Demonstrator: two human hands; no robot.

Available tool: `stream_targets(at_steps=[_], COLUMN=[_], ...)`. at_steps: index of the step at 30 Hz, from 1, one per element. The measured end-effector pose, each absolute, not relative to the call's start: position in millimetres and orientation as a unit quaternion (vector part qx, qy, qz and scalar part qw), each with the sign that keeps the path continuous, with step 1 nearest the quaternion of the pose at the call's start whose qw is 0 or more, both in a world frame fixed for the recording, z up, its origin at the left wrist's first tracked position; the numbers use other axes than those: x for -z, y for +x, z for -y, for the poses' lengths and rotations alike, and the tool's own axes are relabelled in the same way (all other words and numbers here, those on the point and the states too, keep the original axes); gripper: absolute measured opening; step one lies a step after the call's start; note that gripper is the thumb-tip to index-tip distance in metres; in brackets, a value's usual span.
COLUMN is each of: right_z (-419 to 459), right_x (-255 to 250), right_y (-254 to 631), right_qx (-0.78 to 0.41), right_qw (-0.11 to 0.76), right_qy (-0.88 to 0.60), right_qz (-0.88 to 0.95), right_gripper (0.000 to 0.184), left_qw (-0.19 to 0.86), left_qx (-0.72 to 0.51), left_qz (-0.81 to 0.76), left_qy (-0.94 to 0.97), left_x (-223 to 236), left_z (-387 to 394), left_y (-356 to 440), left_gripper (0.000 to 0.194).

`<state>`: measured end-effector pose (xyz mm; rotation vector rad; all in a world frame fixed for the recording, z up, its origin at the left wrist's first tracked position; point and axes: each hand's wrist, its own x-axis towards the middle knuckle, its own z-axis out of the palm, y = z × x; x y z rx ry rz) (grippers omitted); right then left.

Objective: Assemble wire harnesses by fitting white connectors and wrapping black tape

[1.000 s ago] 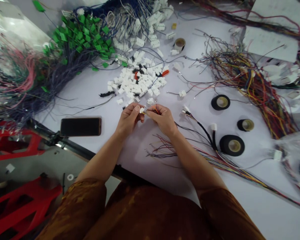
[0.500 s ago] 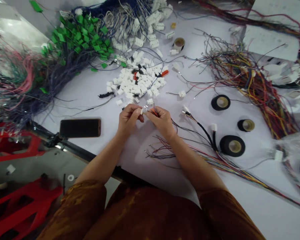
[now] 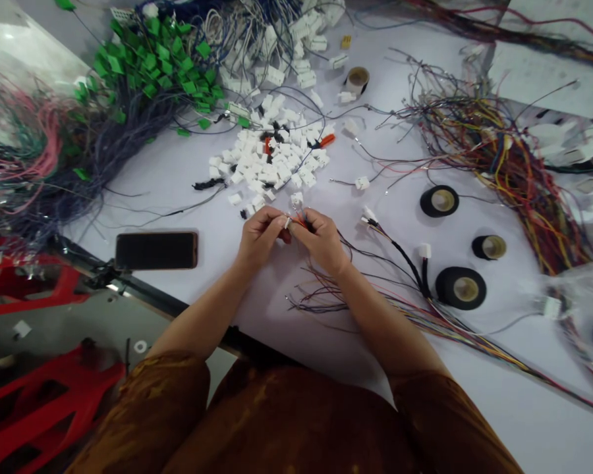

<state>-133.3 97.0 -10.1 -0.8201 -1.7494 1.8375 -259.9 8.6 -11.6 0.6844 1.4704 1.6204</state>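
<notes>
My left hand pinches a small white connector between thumb and finger. Close against it, my right hand is closed on several thin wires, some of them orange. The fingertips of both hands nearly meet, so where the wire ends touch the connector is partly hidden. Just beyond my hands lies a loose heap of white connectors, with a few black and orange pieces in it. Under my right forearm runs a bundle of coloured wires.
A phone lies left of my hands. Black tape rolls sit on the right, beside a black-sleeved branch with white plugs. Green-tagged wires are piled at the back left, and a multicoloured wire bundle at the right.
My left hand has moved slightly right, bringing the white connector up against the wires in my right hand. The right hand has barely moved.
</notes>
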Motion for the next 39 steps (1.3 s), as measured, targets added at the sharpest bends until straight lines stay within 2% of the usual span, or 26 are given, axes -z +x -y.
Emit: stream_targets(at_steps=[5, 10, 15, 19, 22, 26, 31, 39], right_z=[-98, -96, -96, -98, -99, -99, -97, -97], right_x=[12, 11, 12, 16, 17, 18, 12, 9], right_y=[-134, -134, -132, -132, -134, -139, -138, -136], right_qx=[-0.699, -0.682, -0.736, -0.751, -0.736, -0.679, -0.580, -0.615], right_qw=[0.213, 0.244, 0.270, 0.262, 0.259, 0.296, 0.324, 0.301], right_qy=[-0.295, -0.309, -0.301, -0.270, -0.266, -0.284, -0.294, -0.331], right_qz=[0.615, 0.617, 0.542, 0.543, 0.566, 0.608, 0.687, 0.649], right_gripper=[0.027, 0.029, 0.028, 0.028, 0.024, 0.018, 0.016, 0.027], left_qw=[0.424, 0.402, 0.438, 0.470, 0.463, 0.449, 0.501, 0.498], left_qx=[-0.661, -0.661, -0.664, -0.644, -0.642, -0.631, -0.625, -0.664], left_qz=[-0.570, -0.571, -0.562, -0.563, -0.565, -0.573, -0.554, -0.524], left_qy=[0.242, 0.273, 0.227, 0.217, 0.233, 0.270, 0.228, 0.190], left_x=[9, 12, 11, 8, 6, 4, 2, 5], left_z=[-9, -9, -8, -8, -8, -7, -7, -10], left_y=[-261, -257, -261, -268, -269, -269, -270, -266], left_gripper=[0.035, 0.034, 0.030, 0.037, 0.034, 0.035, 0.038, 0.036])
